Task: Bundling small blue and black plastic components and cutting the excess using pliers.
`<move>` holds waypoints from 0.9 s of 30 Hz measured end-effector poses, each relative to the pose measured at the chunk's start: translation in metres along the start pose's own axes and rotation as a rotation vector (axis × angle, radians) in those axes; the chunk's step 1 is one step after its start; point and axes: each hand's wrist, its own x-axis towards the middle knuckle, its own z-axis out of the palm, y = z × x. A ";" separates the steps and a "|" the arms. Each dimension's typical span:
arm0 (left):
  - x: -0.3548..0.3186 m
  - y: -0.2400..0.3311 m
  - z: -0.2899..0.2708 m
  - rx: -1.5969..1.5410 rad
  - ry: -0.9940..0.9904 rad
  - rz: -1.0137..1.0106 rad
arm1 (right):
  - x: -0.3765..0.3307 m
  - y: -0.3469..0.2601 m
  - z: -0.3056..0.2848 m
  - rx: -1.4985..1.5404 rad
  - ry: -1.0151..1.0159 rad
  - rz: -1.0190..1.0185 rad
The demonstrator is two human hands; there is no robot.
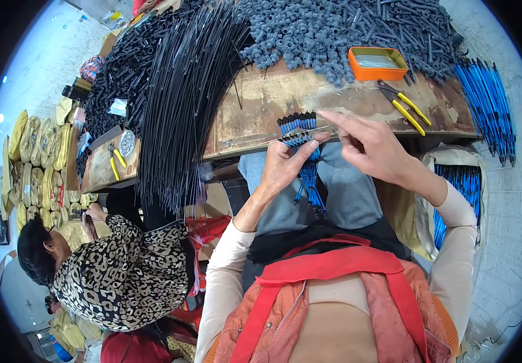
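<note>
While the left hand [285, 164] clasps slim black-tipped blue rods [311, 181], I can't tell if the adjacent right hand [373, 145] grips.

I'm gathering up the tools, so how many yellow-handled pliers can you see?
2: one pair of pliers lies at right, just in front of the orange box; the other pair lies at left, beside the round silvery item. More could be hidden.

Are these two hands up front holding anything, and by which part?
The left hand holds a bunch of blue, black-tipped sticks toward their upper ends. Whether the right hand holds anything cannot be told.
</note>
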 end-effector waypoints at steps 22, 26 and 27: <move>0.002 0.008 0.001 -0.060 -0.045 -0.007 | 0.018 0.006 -0.011 -0.355 0.055 -0.219; 0.002 0.009 -0.002 -0.086 -0.038 -0.027 | 0.018 0.013 -0.006 -0.289 0.125 -0.160; 0.003 0.010 -0.001 -0.085 -0.037 -0.028 | 0.018 0.015 -0.007 -0.257 0.147 -0.104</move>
